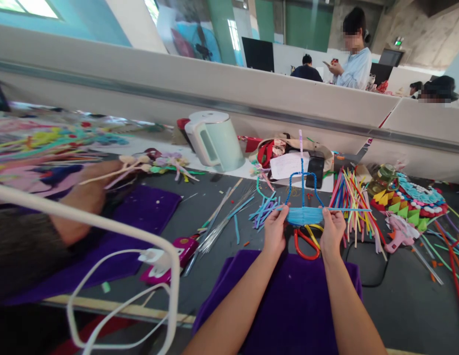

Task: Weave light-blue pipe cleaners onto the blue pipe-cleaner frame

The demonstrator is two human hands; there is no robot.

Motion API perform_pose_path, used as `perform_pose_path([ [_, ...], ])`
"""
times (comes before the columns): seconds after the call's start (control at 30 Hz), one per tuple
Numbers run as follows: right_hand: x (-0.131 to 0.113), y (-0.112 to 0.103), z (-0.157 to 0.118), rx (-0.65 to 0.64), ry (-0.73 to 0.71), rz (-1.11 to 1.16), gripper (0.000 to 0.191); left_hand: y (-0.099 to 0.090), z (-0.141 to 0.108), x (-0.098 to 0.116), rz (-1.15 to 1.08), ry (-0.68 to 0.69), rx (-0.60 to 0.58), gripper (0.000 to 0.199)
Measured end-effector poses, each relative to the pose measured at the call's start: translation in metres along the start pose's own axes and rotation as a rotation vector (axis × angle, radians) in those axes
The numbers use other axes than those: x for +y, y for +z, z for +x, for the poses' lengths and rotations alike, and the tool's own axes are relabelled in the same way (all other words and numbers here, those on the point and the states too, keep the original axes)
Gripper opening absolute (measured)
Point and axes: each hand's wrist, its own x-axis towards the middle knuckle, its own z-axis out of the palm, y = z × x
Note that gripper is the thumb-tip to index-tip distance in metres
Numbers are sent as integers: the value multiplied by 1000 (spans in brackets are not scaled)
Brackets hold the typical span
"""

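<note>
Both hands hold a blue pipe-cleaner piece [305, 215] up in front of me, over the table. Its lower part is a light-blue wrapped band, and darker blue stems bend upward from it, with a tall middle stem turning pale at its tip. My left hand [276, 229] pinches the band's left end. At the right end, my right hand [332, 229] grips it, and a thin light-blue strand sticks out past the fingers. Just below the piece are red and yellow scissor handles [307, 244]; the blades are hidden.
A purple cloth [288, 296] lies before me. Bundled pipe cleaners [353, 202], a pink glue gun [401, 234] and a colourful pipe-cleaner work [418, 197] are right. Left are a kettle [227, 143], a magenta power strip [177, 256], a white cable [173, 296] and a co-worker's arm [81, 207].
</note>
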Motion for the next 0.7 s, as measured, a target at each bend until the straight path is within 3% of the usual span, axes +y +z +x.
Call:
perform_pose_path([
  [0.5, 1, 0, 1, 62, -44, 68, 24, -4, 4, 2, -80, -44, -77, 35],
  [0.7, -1, 3, -5, 53, -67, -28, 24, -10, 12, -2, -131, -54, 20, 38],
])
